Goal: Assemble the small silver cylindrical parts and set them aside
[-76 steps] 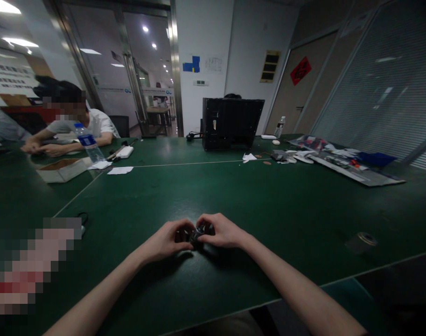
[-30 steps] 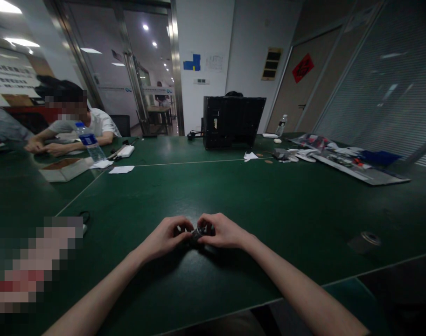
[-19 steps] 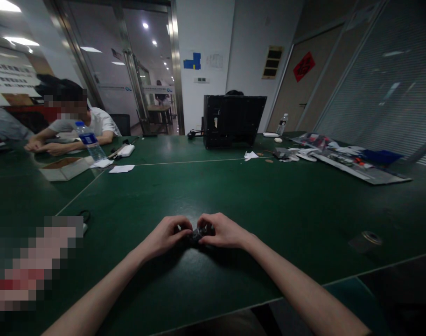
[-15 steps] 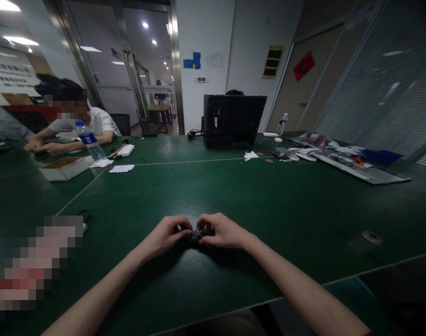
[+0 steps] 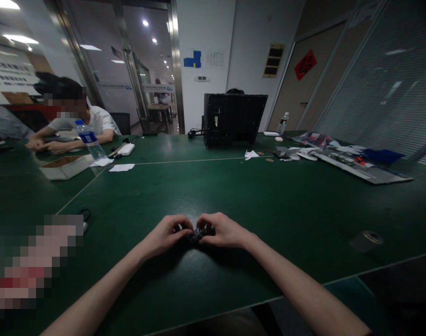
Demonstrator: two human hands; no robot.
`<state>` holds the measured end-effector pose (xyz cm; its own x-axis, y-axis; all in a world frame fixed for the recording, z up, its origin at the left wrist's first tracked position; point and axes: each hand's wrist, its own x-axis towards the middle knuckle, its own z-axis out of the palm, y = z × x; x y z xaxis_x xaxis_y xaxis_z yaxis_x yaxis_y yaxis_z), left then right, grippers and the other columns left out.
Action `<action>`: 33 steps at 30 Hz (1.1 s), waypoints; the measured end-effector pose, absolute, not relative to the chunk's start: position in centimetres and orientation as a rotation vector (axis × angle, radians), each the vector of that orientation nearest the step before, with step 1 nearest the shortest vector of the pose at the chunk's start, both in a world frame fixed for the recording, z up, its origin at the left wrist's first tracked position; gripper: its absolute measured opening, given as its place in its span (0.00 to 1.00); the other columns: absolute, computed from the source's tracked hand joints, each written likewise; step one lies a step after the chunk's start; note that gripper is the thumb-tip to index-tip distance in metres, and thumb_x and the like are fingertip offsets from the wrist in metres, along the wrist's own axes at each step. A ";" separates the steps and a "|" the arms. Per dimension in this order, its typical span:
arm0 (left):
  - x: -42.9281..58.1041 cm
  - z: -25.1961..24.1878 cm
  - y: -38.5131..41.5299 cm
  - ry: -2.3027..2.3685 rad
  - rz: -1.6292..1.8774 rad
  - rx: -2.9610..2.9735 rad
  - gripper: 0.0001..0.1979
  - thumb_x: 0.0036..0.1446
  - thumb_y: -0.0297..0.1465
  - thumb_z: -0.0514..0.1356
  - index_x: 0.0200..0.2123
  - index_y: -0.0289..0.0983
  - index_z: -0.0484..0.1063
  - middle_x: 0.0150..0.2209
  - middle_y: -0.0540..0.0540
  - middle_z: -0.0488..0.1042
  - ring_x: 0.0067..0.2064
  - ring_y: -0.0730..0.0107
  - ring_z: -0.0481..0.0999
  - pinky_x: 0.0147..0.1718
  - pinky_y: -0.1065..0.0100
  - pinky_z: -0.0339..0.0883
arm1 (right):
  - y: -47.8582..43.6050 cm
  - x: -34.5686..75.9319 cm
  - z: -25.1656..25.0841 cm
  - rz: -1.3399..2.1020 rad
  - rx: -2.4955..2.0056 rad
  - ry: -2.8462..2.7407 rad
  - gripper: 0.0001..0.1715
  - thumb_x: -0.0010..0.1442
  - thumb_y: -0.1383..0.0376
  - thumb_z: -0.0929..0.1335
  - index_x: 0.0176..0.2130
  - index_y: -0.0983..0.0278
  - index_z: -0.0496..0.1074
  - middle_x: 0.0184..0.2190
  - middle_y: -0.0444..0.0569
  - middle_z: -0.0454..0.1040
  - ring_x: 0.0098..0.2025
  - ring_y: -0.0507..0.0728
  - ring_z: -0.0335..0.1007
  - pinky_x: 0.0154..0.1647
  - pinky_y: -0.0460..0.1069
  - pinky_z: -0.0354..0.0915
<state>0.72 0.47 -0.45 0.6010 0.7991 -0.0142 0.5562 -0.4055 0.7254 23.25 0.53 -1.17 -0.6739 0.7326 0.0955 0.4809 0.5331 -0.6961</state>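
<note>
Fingers [image 5: 185,225] of both hands are curled in, pinching a small dark part [image 5: 198,234] from either side above the middle of the desk [image 5: 268,210]. Left hand [image 5: 167,233] and right hand [image 5: 223,231] nearly meet over it. Part is mostly hidden by the fingers, so type is unclear. Can't tell if it touches the desk or sits just above it. Nearest other item is a tape roll [image 5: 366,240], well off to the right.

Risks: contact area looks small, so uneven pressure from the two sides could squeeze the part out. If it's an assembly, twisting could separate pieces. Dark part on dark green desk, dim light, and hands shading the spot: a dropped piece would be hard to find. A round part could roll toward the near edge. Co-worker [image 5: 73,126] and water bottle [image 5: 88,140] are well away, so no clash there.
</note>
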 end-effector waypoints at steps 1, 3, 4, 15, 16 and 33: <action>0.7 -0.4 0.4 1.070 0.434 2.111 0.09 0.60 0.33 0.55 0.37 0.36 0.72 0.37 0.48 0.75 0.39 0.67 0.72 0.38 0.69 0.64 | 0.5 23.3 -1.1 0.919 -0.999 -2.399 0.19 0.52 0.62 0.71 0.44 0.64 0.69 0.37 0.48 0.74 0.36 0.53 0.71 0.36 0.46 0.65; 0.7 -0.4 0.4 1.066 0.422 2.094 0.08 0.60 0.33 0.55 0.38 0.36 0.72 0.38 0.48 0.75 0.40 0.67 0.72 0.39 0.69 0.64 | 0.4 23.3 -1.0 0.923 -1.003 -2.405 0.19 0.52 0.62 0.71 0.44 0.64 0.69 0.38 0.48 0.74 0.36 0.53 0.71 0.36 0.46 0.65; 0.7 -0.4 0.4 1.058 0.419 2.089 0.08 0.60 0.33 0.55 0.38 0.36 0.72 0.39 0.48 0.74 0.40 0.67 0.72 0.39 0.69 0.64 | 0.4 23.3 -0.9 0.927 -1.004 -2.407 0.19 0.52 0.62 0.71 0.44 0.64 0.69 0.38 0.48 0.74 0.36 0.53 0.71 0.36 0.46 0.65; 0.9 -0.2 0.2 1.060 0.404 2.123 0.10 0.60 0.35 0.54 0.37 0.35 0.70 0.36 0.48 0.72 0.37 0.68 0.71 0.34 0.70 0.63 | 0.6 23.2 -1.3 0.917 -1.013 -2.415 0.20 0.52 0.61 0.71 0.45 0.64 0.69 0.38 0.47 0.74 0.35 0.53 0.71 0.35 0.46 0.65; 0.9 -0.1 0.2 1.062 0.404 2.129 0.10 0.60 0.35 0.54 0.37 0.35 0.70 0.36 0.48 0.72 0.37 0.68 0.71 0.34 0.70 0.63 | 0.6 23.2 -1.3 0.917 -1.013 -2.414 0.20 0.52 0.61 0.71 0.45 0.64 0.69 0.37 0.47 0.74 0.35 0.52 0.71 0.35 0.46 0.65; 1.1 -0.3 0.0 1.064 0.443 2.157 0.09 0.58 0.35 0.56 0.35 0.35 0.70 0.34 0.49 0.72 0.35 0.69 0.70 0.34 0.70 0.63 | 0.5 23.3 -1.4 0.875 -0.993 -2.429 0.19 0.53 0.61 0.71 0.44 0.63 0.68 0.36 0.47 0.74 0.34 0.52 0.70 0.34 0.45 0.64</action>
